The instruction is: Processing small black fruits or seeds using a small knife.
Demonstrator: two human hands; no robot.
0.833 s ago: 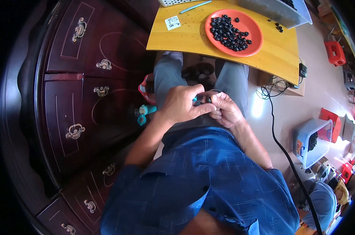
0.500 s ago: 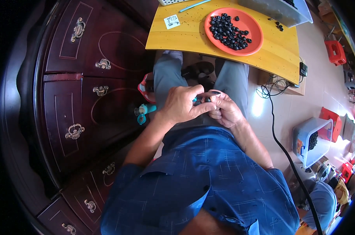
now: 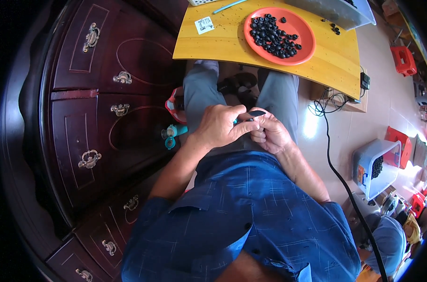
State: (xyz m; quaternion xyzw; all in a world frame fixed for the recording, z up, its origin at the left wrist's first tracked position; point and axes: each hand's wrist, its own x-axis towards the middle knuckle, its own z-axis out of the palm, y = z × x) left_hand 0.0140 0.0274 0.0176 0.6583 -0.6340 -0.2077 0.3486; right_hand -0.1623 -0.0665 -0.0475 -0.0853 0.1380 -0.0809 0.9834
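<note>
Both hands meet above my lap. My left hand is closed around a small knife with a bit of teal handle showing between the fingers, and its dark blade points right. Pinched in my right hand is a small black ring-like piece, mostly hidden by the thumbs and the blade. The blade lies just above it; whether they touch, I cannot tell. Beyond my knees, an orange-red plate on the yellow table bears many similar black pieces.
A clear bin, a white label and a blue stick are on the table. Dark red drawers rise at left. A black cable runs down the right side, near another bin and a person.
The knife blade has turned slightly, showing more of its flat side, and now covers more of the black piece. Both hands stay in nearly the same place.
</note>
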